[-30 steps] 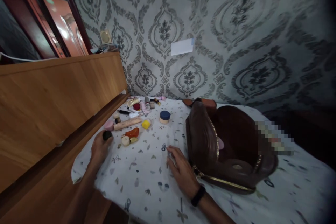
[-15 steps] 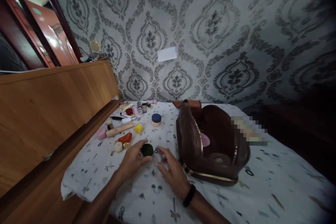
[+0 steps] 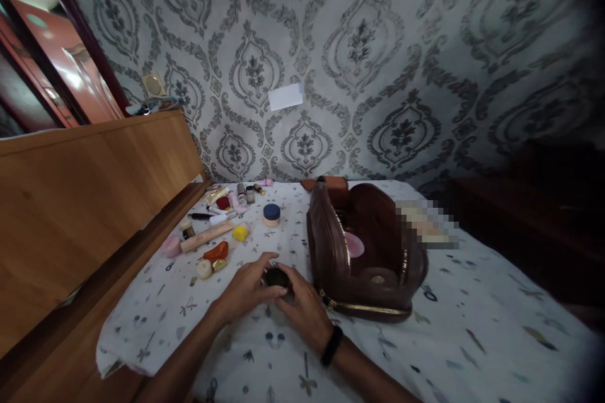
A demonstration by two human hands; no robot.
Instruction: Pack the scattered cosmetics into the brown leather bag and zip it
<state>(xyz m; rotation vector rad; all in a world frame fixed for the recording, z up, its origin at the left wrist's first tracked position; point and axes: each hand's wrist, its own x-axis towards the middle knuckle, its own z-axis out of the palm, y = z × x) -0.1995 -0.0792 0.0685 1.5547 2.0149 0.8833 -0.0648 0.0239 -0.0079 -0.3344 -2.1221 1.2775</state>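
Note:
Between my hands is a small round jar with a dark green or black top (image 3: pixel 276 277). My left hand (image 3: pixel 248 288) grips its left side, thumb in front and fingers behind. My right hand (image 3: pixel 306 310), with a black band at the wrist, closes on its right side with fingertips at the rim. The jar's lower part is hidden by my fingers. Just right of my hands stands an open brown bag (image 3: pixel 326 258) with gold zips and a pink oval thing (image 3: pixel 353 244) inside. A jar with a blue lid (image 3: pixel 271 214) stands farther back.
Several cosmetics lie at the left: a beige tube (image 3: pixel 208 237), a yellow item (image 3: pixel 240 233), an orange item (image 3: pixel 216 251), a round cream-coloured item (image 3: pixel 204 269) and a pink one (image 3: pixel 171 246). A wooden board (image 3: pixel 94 201) borders the bed's left side. Patterned wall behind.
My right hand has come in from the right and now touches the jar, which my left hand was holding alone. The whole view has shifted slightly.

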